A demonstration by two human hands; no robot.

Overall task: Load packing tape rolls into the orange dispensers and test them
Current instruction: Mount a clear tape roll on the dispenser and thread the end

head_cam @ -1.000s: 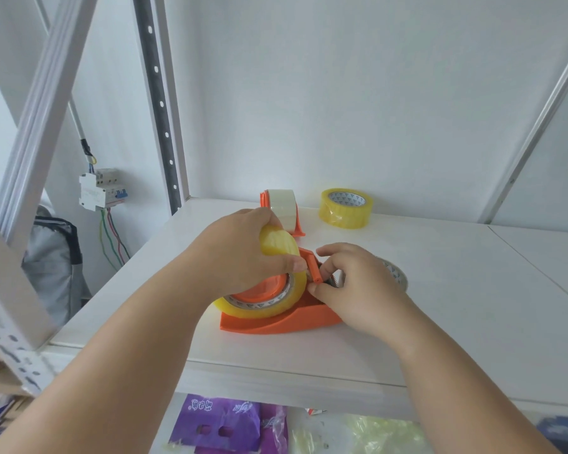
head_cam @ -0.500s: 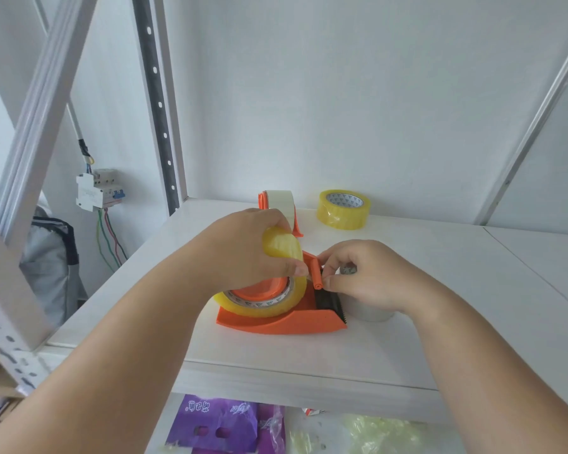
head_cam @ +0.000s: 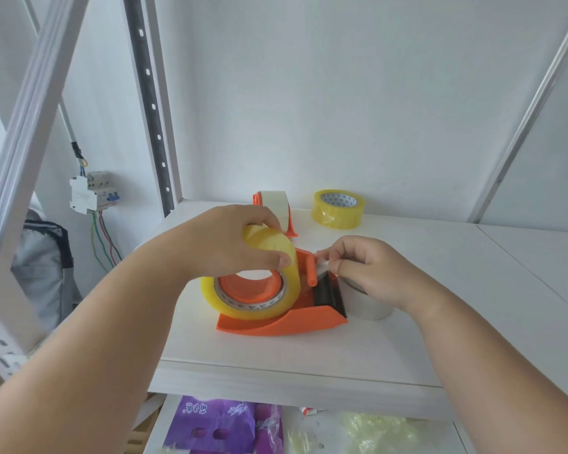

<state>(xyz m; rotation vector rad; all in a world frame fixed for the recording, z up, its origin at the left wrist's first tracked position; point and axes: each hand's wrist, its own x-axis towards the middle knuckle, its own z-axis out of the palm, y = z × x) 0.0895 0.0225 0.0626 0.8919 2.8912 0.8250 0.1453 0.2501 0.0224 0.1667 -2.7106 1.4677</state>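
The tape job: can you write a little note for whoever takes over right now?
Left hand grips the yellow roll seated on the near orange dispenser.
Right hand pinches the tape end by the orange roller, above the black blade.
Done: roll is on the hub; a second dispenser at the back already holds a roll.
Left: draw the tape over the blade, cut, test. A spare yellow roll lies at the back, and a pale roll stands under the right hand.
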